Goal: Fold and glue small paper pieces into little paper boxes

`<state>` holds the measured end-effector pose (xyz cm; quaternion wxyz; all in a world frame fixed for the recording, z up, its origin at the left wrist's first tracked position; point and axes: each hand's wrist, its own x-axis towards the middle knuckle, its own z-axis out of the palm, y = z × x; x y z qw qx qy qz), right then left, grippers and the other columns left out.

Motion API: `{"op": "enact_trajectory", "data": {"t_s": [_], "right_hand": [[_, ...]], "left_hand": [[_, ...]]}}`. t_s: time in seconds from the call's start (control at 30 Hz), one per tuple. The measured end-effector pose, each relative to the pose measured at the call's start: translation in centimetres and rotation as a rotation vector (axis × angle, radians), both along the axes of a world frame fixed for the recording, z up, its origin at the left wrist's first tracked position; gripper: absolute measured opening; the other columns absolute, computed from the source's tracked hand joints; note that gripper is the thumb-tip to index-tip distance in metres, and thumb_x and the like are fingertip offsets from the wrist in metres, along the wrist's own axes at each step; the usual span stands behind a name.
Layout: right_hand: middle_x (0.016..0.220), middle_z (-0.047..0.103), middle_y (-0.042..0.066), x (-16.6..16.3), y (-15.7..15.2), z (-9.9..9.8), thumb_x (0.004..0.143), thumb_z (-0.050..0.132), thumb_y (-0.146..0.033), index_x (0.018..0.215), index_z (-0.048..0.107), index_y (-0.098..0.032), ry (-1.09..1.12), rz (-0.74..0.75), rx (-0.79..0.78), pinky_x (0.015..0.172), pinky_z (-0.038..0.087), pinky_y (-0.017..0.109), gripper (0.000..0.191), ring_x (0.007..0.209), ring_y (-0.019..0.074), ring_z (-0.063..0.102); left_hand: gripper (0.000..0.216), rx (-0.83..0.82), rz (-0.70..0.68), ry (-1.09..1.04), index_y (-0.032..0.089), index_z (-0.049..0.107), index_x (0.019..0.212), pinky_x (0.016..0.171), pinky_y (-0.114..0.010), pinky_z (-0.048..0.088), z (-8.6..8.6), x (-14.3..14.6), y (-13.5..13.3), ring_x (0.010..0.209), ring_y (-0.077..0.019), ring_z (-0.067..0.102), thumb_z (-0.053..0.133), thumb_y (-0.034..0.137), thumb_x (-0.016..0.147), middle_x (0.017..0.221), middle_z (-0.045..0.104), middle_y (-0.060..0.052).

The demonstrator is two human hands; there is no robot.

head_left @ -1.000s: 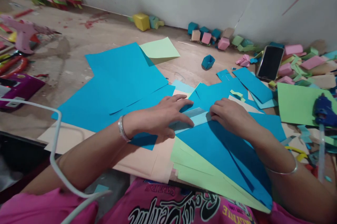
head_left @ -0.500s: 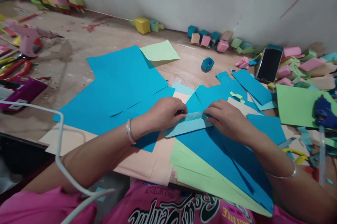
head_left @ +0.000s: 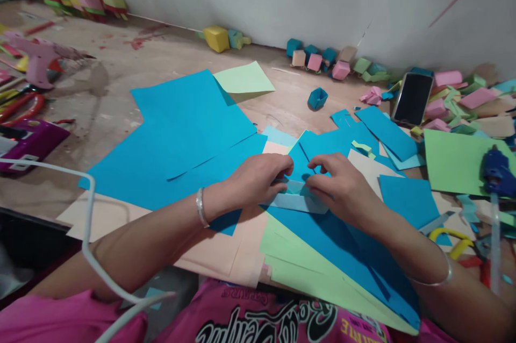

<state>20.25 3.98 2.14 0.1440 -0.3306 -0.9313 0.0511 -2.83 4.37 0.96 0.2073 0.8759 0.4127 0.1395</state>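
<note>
Light blue strip: folded paper (head_left: 298, 203) in the centre of the frame, a long narrow piece with a raised flap, smooth and matte, above the darker blue sheets.
Left hand: the person's left hand (head_left: 261, 177) is curled mostly closed, holding the strip's left part between thumb and fingers.
Right hand: the right hand (head_left: 342, 187) is half curled at the strip's right part, index finger and thumb apart; whether it pinches the paper, I cannot tell.
Crease risk: uneven pressure from the two hands could skew the fold, or a slip could let the flap spring up.
Surface risk: the loose, overlapping blue sheets (head_left: 189, 128) could slide under pressing fingers.
Forearm risk: the knife blade (head_left: 437, 222), lower right, lies near the right forearm; a sideways sweep could catch it.
Small box: folded dark blue paper (head_left: 317, 98), open-topped, angular, right of upper centre.
</note>
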Motion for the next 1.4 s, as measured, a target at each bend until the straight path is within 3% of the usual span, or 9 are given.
{"op": "enact_trajectory", "data": {"t_s": [0.1, 0.27, 0.33, 0.43, 0.57, 0.8, 1.03, 1.23, 1.4], "right_hand": [[0.119, 0.061, 0.015, -0.3, -0.4, 0.0, 0.090, 0.051, -0.014, 0.078, 0.069, -0.017, -0.079, 0.050, -0.049, 0.078, 0.044, 0.039, 0.023, 0.099, 0.0270, 0.054], [0.087, 0.068, 0.008, -0.1, -0.6, -0.3, 0.090, 0.050, -0.011, 0.081, 0.070, -0.018, -0.065, 0.102, -0.221, 0.071, 0.045, 0.032, 0.023, 0.083, 0.0202, 0.059], [0.084, 0.069, 0.008, 0.1, -0.5, -0.3, 0.090, 0.050, -0.012, 0.080, 0.070, -0.018, -0.008, 0.018, -0.206, 0.069, 0.046, 0.032, 0.023, 0.082, 0.0202, 0.061], [0.086, 0.071, 0.008, 0.2, -0.3, 0.0, 0.090, 0.051, -0.016, 0.080, 0.069, -0.018, 0.117, -0.160, -0.073, 0.068, 0.048, 0.033, 0.021, 0.080, 0.0211, 0.064], [0.088, 0.072, 0.008, -0.1, -0.5, 0.4, 0.092, 0.052, -0.019, 0.085, 0.070, -0.020, 0.267, -0.261, 0.072, 0.071, 0.052, 0.034, 0.019, 0.081, 0.0208, 0.067], [0.099, 0.069, 0.014, -1.9, -2.6, -0.3, 0.092, 0.048, -0.011, 0.104, 0.067, -0.013, 0.330, -0.124, 0.092, 0.076, 0.055, 0.036, 0.023, 0.091, 0.0231, 0.064], [0.102, 0.068, 0.012, -2.1, -3.1, -0.9, 0.093, 0.048, -0.012, 0.108, 0.067, -0.015, 0.343, -0.044, -0.104, 0.077, 0.056, 0.035, 0.024, 0.097, 0.0222, 0.064], [0.112, 0.062, 0.016, -1.8, -2.7, -0.9, 0.092, 0.051, -0.018, 0.111, 0.067, -0.017, 0.330, -0.132, -0.056, 0.079, 0.054, 0.042, 0.025, 0.101, 0.0270, 0.061], [0.119, 0.060, 0.017, -2.0, -2.7, -0.9, 0.093, 0.051, -0.020, 0.118, 0.062, -0.019, 0.322, -0.107, -0.061, 0.083, 0.053, 0.045, 0.028, 0.105, 0.0275, 0.060]], "left_hand": [[0.008, -0.030, -0.065, -0.065, 0.018, 0.057, 0.075, 0.058, -0.026, 0.035, -0.1, 0.0, -0.1, 0.066, -0.0138, 0.050, 0.061, 0.012, 0.079, 0.072, 0.056, 0.000], [0.013, 0.044, -0.120, -0.142, 0.019, 0.062, 0.074, 0.067, -0.029, 0.041, -0.1, 0.1, -0.2, 0.079, -0.0165, 0.056, 0.057, 0.011, 0.084, 0.080, 0.061, -0.002], [0.004, 0.169, 0.004, -0.162, 0.020, 0.061, 0.083, 0.078, -0.034, 0.044, 0.2, 0.1, -0.3, 0.091, -0.0207, 0.056, 0.066, 0.020, 0.083, 0.093, 0.061, -0.005], [0.030, 0.303, 0.351, -0.251, 0.021, 0.055, 0.093, 0.086, -0.041, 0.045, 0.7, 0.1, -0.2, 0.106, -0.0265, 0.051, 0.077, 0.029, 0.074, 0.106, 0.057, -0.008], [0.039, 0.124, 0.638, -0.498, 0.021, 0.049, 0.098, 0.075, -0.035, 0.050, 0.9, 0.2, -0.1, 0.103, -0.0243, 0.054, 0.076, 0.030, 0.072, 0.109, 0.055, -0.008], [0.045, -0.660, 0.329, -0.929, 0.020, 0.038, 0.115, 0.085, -0.035, 0.055, 0.3, 2.1, -1.7, 0.107, -0.0227, 0.062, 0.065, 0.027, 0.080, 0.118, 0.060, -0.015], [0.043, -0.786, 0.349, -0.877, 0.018, 0.041, 0.110, 0.077, -0.037, 0.058, 0.1, 2.1, -2.0, 0.093, -0.0205, 0.066, 0.043, 0.005, 0.070, 0.108, 0.064, -0.014], [0.053, -0.770, 0.363, -0.799, 0.016, 0.048, 0.117, 0.056, -0.029, 0.054, 0.0, 2.0, -1.9, 0.065, -0.0150, 0.061, 0.039, 0.004, 0.066, 0.086, 0.065, -0.008], [0.038, -0.734, 0.286, -0.742, 0.017, 0.049, 0.120, 0.060, -0.029, 0.055, -0.2, 2.1, -2.3, 0.070, -0.0153, 0.063, 0.041, 0.015, 0.083, 0.095, 0.068, -0.010]]}}
